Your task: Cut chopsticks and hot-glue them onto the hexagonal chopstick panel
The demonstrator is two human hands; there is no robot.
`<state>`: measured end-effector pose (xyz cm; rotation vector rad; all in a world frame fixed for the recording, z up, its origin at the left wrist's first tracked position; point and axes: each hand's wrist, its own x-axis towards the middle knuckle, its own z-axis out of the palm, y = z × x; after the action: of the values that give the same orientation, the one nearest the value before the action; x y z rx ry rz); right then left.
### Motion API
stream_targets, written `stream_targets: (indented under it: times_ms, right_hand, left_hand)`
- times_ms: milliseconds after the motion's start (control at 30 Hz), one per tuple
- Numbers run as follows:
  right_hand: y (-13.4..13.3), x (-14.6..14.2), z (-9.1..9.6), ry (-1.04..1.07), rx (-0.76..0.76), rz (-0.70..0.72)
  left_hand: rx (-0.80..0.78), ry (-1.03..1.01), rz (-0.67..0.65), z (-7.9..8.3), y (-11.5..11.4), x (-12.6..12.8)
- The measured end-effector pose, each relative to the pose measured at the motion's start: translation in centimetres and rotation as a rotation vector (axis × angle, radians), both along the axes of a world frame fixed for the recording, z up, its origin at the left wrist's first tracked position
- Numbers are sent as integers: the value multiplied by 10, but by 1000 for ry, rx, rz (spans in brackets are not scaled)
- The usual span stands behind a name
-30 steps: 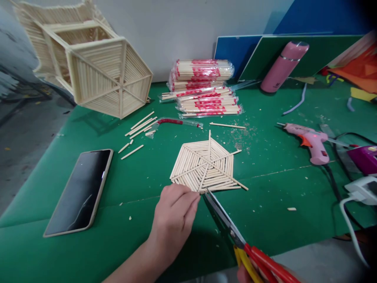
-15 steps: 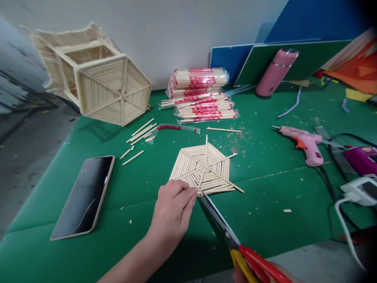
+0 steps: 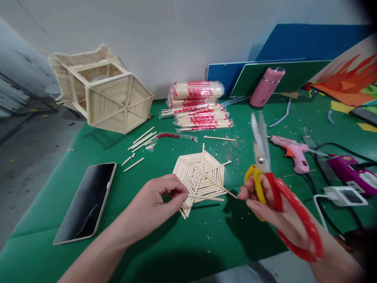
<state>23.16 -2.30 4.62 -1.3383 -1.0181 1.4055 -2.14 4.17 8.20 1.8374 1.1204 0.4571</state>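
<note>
Pinched in my left hand is a thin wooden stick, pointing right just above the near edge of a six-sided stick panel. That panel lies flat on the green table, with spokes that stick out past its rim. My right hand is closed around the red and yellow handles of a pair of scissors. The scissors stand upright to the right of the panel, blades up and slightly parted, a little blurred.
A stick-built lantern-like frame stands at back left, near wrapped stick bundles. Loose cut sticks and a phone lie left. On the right are a pink glue gun, a pink bottle and cables with a white adapter.
The scissors have left the panel's near edge and swung up to the right, blades now upright. My left hand has drawn slightly back and now holds a loose stick.
</note>
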Motion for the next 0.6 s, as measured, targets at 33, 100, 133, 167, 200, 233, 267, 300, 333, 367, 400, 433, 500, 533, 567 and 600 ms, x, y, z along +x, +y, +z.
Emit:
stream_targets:
  times_ms: [33, 100, 133, 167, 200, 233, 267, 300, 333, 367, 400, 433, 500, 533, 567, 600]
  right_hand:
    - [10, -8, 7, -8, -5, 76]
    - [22, -23, 19, 22, -12, 191]
    - [25, -30, 24, 38, -50, 250]
    - [26, -36, 27, 68, -77, 283]
    - [27, -42, 29, 94, -106, 311]
    - [27, -47, 29, 118, -126, 323]
    - [27, -52, 29, 139, -134, 319]
    - [28, -57, 28, 152, -136, 306]
    - [29, -60, 27, 162, -132, 283]
    - [30, -62, 25, 170, -119, 252]
    - [32, -64, 24, 172, -100, 218]
    - [34, -63, 24, 165, -76, 182]
    - [40, -60, 23, 130, -20, 104]
    - [43, -58, 22, 107, 8, 66]
    - [46, -56, 22, 87, 32, 36]
    - [48, -54, 20, 71, 50, 15]
  left_hand:
    - [-4, -13, -17, 4, 1, 2]
    - [-30, -39, -44, 10, 2, 8]
    - [-56, -54, -48, 12, 2, 11]
    - [-88, -74, -37, 13, 2, 13]
    - [-125, -100, -14, 13, 3, 16]
    - [-162, -127, 18, 12, 4, 19]
    - [-197, -158, 51, 12, 5, 21]
    - [-228, -191, 82, 11, 5, 23]
    - [-252, -227, 106, 10, 6, 25]
    - [-265, -263, 131, 9, 7, 27]
    - [-264, -297, 162, 8, 8, 29]
    - [-250, -328, 205, 7, 8, 31]
    - [-217, -373, 305, 5, 7, 36]
    - [-213, -388, 335, 4, 5, 38]
    - [-231, -401, 344, 3, 3, 41]
    - [-273, -409, 319, 0, 1, 45]
